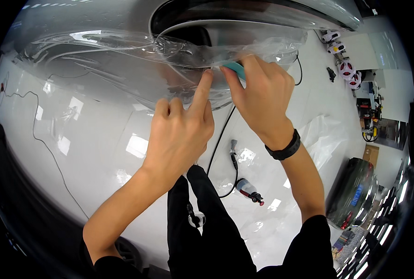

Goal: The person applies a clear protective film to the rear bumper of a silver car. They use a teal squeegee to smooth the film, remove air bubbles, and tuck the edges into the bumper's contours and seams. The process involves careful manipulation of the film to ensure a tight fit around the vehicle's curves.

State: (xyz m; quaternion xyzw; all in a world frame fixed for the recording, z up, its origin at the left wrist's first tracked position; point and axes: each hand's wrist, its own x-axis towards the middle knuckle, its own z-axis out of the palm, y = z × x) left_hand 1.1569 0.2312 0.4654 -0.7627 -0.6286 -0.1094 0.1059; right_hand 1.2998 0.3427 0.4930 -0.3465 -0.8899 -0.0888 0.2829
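Indoors, pinching a teal squeegee [235,69] in the right hand [265,93] and touching clear film [174,52], draped along a grey car [104,18], with the extended index finger of the curled left hand [181,125]; probably soft, slippery film, best taken by its edge.

- Left hand [179,128]: back upward, index finger [202,92] stretched forward, the other visible fingers bent.
- Right hand [264,97]: thumb [234,87] and curled fingers [259,69] drawn together in a pinch — wrist angled inward.
- Left forearm [123,207] and right forearm [303,179]: both bare — reaching forward, converging toward the hands.
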